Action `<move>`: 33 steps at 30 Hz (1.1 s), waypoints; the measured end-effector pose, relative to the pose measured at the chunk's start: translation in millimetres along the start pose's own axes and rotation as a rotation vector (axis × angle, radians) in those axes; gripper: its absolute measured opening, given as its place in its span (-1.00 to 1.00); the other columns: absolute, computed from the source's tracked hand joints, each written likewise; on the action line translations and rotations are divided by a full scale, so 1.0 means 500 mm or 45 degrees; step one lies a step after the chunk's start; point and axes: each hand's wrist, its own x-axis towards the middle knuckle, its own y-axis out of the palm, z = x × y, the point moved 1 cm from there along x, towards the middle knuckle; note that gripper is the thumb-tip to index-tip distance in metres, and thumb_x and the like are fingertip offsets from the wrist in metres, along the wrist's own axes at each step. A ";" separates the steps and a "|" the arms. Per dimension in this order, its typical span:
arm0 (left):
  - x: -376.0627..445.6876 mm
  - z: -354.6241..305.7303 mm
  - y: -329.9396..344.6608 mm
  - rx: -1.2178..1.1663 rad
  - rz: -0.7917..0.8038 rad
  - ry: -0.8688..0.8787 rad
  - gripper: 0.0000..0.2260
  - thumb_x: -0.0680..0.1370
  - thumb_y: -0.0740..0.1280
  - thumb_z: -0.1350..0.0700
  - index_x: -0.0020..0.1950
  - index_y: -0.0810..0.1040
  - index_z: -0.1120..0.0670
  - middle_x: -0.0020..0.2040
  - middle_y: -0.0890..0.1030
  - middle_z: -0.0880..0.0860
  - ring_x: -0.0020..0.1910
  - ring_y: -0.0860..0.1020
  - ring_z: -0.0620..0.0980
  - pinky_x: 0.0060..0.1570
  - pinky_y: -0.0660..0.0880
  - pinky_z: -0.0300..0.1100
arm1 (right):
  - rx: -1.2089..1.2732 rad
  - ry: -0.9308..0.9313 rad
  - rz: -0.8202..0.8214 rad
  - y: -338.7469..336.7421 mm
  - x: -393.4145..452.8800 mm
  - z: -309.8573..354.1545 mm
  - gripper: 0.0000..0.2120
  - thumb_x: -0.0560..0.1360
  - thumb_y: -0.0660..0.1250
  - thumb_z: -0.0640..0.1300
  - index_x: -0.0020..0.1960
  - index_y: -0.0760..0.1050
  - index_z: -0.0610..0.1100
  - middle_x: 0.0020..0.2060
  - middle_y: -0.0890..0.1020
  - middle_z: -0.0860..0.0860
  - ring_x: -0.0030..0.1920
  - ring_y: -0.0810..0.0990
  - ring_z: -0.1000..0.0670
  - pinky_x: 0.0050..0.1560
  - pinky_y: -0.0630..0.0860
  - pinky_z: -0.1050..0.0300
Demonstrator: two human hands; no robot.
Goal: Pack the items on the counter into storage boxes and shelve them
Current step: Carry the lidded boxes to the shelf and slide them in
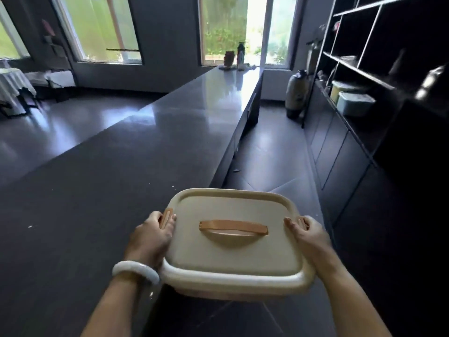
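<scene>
Head view: lidded storage box [233, 244] carried over table [97, 203] edge; left hand [151, 235] and right hand [307, 235] gripping side latches. Rigid plastic, likely light; hold at sides.

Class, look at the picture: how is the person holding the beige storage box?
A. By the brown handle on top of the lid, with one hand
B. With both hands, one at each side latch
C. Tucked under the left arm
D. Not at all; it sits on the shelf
B: the left hand and right hand grip opposite sides of the beige storage box, and the brown handle is untouched.
</scene>
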 end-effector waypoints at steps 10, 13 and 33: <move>0.404 -0.261 0.228 -0.026 0.242 0.261 -0.69 0.58 0.19 -0.18 -0.16 0.39 0.04 -0.17 0.58 0.08 -0.16 0.49 0.14 -0.18 0.36 -0.06 | 0.042 0.164 -0.295 -0.080 0.340 0.040 -0.69 0.50 0.39 0.01 -0.07 0.52 -0.28 -0.16 0.65 -0.22 -0.18 0.62 -0.14 -0.17 0.53 0.02; 0.522 -0.356 0.294 -0.010 0.300 0.354 -0.70 0.59 0.18 -0.18 -0.15 0.39 0.03 -0.19 0.55 0.05 -0.17 0.46 0.11 -0.17 0.34 -0.06 | 0.069 0.214 -0.401 -0.102 0.452 0.041 -0.64 0.50 0.39 -0.02 -0.06 0.49 -0.36 -0.17 0.64 -0.29 -0.24 0.55 -0.09 -0.19 0.51 0.00; 1.105 -0.862 0.790 -0.028 0.384 0.338 -0.69 0.59 0.18 -0.17 -0.17 0.40 0.04 -0.21 0.56 0.06 -0.16 0.49 0.14 -0.16 0.36 -0.04 | 0.074 0.154 -0.454 -0.322 1.332 0.012 -0.62 0.49 0.41 -0.02 -0.15 0.45 -0.37 -0.36 0.53 -0.13 -0.32 0.47 -0.05 -0.33 0.41 0.07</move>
